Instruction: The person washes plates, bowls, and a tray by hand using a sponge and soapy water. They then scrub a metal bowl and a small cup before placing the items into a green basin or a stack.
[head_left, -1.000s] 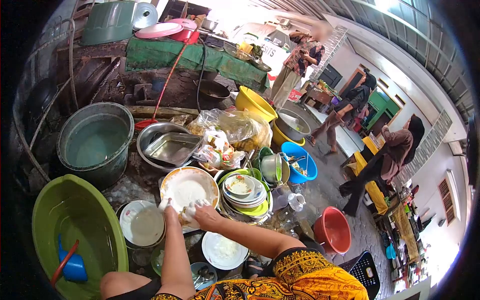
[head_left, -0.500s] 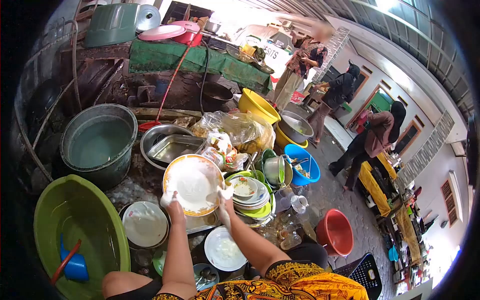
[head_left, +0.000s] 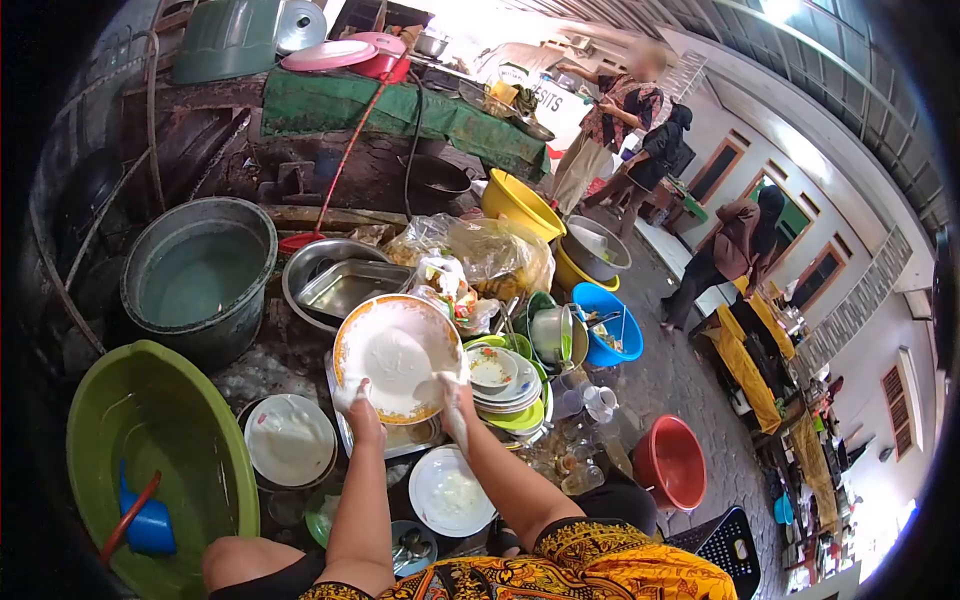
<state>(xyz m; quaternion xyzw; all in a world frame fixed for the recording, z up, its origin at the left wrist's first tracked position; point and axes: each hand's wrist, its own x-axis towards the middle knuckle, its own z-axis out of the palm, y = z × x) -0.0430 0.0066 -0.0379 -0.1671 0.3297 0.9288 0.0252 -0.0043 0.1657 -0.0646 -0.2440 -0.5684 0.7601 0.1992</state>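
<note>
A white plate with an orange patterned rim [head_left: 398, 350] is held up in front of me, its face smeared with suds. My left hand [head_left: 360, 408] grips the lower left edge, thumb over the rim. My right hand [head_left: 456, 402], foamy, grips the right edge; any sponge in it cannot be made out. Just right of the plate stands a stack of dirty plates and bowls [head_left: 508, 395]. Below my hands lies a soapy white plate [head_left: 450, 492]. Another pile of soapy plates [head_left: 290, 440] sits left of my left forearm.
At left are a green tub [head_left: 225, 420] with water and a blue dipper [head_left: 150, 528], and a dark water bucket [head_left: 258, 285]. A red bucket [head_left: 670, 462], a blue basin [head_left: 612, 325] and glasses [head_left: 580, 470] are at right. Several people stand farther back.
The plate and both hands have shifted slightly up and to the right, still gripping it. In the background, people have changed posture, and one at the right leans toward the table.
</note>
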